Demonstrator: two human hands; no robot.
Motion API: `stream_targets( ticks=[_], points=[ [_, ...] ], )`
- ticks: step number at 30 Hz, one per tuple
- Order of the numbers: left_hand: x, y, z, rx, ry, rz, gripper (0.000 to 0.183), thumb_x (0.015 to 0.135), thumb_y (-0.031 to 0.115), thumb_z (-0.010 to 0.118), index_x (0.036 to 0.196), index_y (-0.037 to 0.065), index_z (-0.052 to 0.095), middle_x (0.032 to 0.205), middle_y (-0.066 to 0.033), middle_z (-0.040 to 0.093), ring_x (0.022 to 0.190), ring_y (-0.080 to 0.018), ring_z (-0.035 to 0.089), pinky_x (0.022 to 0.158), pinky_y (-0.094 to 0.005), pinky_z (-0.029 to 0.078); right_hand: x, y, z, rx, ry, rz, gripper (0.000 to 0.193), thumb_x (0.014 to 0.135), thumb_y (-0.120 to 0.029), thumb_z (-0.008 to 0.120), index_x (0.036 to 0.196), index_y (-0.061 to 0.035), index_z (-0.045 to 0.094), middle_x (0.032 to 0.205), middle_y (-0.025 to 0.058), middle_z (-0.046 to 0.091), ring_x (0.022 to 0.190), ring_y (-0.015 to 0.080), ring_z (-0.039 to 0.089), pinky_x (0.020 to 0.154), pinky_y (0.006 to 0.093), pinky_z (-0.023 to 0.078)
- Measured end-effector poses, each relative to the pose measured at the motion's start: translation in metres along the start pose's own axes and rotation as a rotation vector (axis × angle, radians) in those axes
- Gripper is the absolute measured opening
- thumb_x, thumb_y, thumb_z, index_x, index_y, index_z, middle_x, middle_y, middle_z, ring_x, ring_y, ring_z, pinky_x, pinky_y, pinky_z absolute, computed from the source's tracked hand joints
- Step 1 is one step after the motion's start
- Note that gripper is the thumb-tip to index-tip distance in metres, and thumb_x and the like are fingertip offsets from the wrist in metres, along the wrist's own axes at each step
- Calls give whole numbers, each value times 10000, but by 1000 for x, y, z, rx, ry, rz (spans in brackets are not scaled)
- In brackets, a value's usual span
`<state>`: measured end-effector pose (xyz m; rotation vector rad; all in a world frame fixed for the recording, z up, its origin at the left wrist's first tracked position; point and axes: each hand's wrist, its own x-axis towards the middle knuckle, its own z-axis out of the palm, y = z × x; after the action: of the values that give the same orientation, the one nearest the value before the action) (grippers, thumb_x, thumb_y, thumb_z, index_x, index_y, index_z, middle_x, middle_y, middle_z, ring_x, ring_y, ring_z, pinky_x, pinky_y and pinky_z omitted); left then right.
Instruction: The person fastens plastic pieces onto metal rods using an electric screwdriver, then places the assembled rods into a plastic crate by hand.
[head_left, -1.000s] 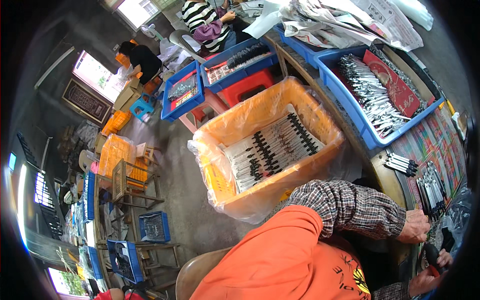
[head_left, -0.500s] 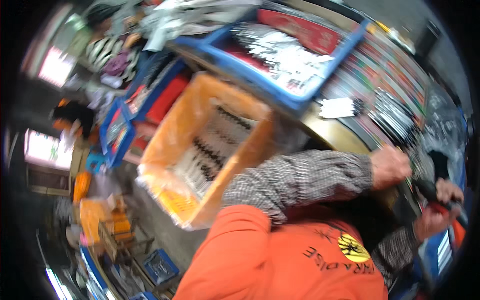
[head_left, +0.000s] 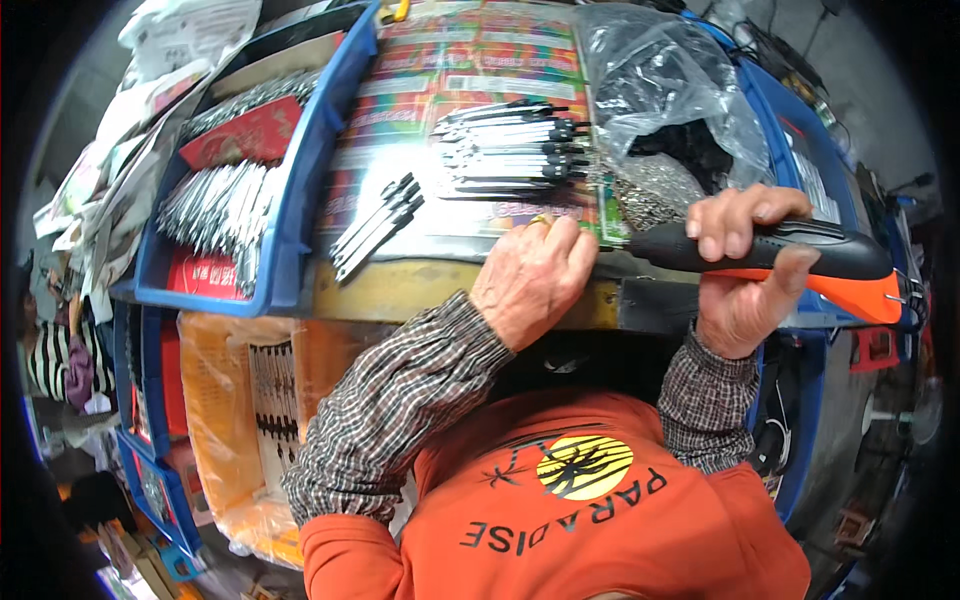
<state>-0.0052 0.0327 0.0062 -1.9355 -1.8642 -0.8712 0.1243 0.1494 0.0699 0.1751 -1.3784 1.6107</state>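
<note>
My right hand (head_left: 745,265) is wrapped round a black and orange electric screwdriver (head_left: 840,255), held level over the table's front edge with its tip pointing left. Close to that tip, my left hand (head_left: 535,275) is closed in a pinch; whatever lies between its fingers is hidden. Behind the left hand is a pile of slim silver pieces with black ends (head_left: 510,155). A smaller group of the same slim pieces (head_left: 380,225) lies to its left. A heap of small metal parts (head_left: 655,185) sits behind the screwdriver, beside clear plastic film (head_left: 660,65).
A blue tray (head_left: 285,265) of silver pieces and red card stands at the left. Colourful printed sheets (head_left: 395,115) cover the tabletop. Below the front edge at left, an orange crate (head_left: 215,400) lined with plastic holds rows of slim pieces. Another blue bin (head_left: 845,185) stands at right.
The view has swung to the right and steadied, bringing the table to the middle. My left hand is now near the screwdriver's tip, with the screwdriver levelled in my right hand.
</note>
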Motion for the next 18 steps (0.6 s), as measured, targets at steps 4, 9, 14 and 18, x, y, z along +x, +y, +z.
stream_targets(
  ticks=[4,9,14,18],
  points=[
    [2,3,-4,32,-95,-27,197,675,57,545,866,47,495,757,-89,473,653,-241,527,560,-342,453,0,-1,0,-8,41,-17,418,780,-420,623,885,-54,451,631,37,460,552,144,473,573,315,411],
    [-2,5,-5,-81,-33,-172,151,718,31,610,839,50,522,729,-99,495,606,-262,549,512,-351,447,1,-3,-3,29,0,-26,441,767,-439,632,882,-53,453,625,37,466,543,143,482,561,313,415],
    [-11,15,-25,-286,56,-279,168,742,-22,579,902,0,529,761,-110,544,617,-191,559,516,-267,447,1,-8,-5,24,-29,-32,486,786,-547,537,886,-79,454,649,8,440,551,129,448,593,312,383],
    [-27,29,-42,-702,-69,-674,153,828,4,530,980,-17,528,746,-13,543,588,-46,488,530,-180,420,-3,-7,6,47,-11,-12,443,747,-393,660,887,-34,441,618,50,467,538,151,490,555,313,430]
  ],
)
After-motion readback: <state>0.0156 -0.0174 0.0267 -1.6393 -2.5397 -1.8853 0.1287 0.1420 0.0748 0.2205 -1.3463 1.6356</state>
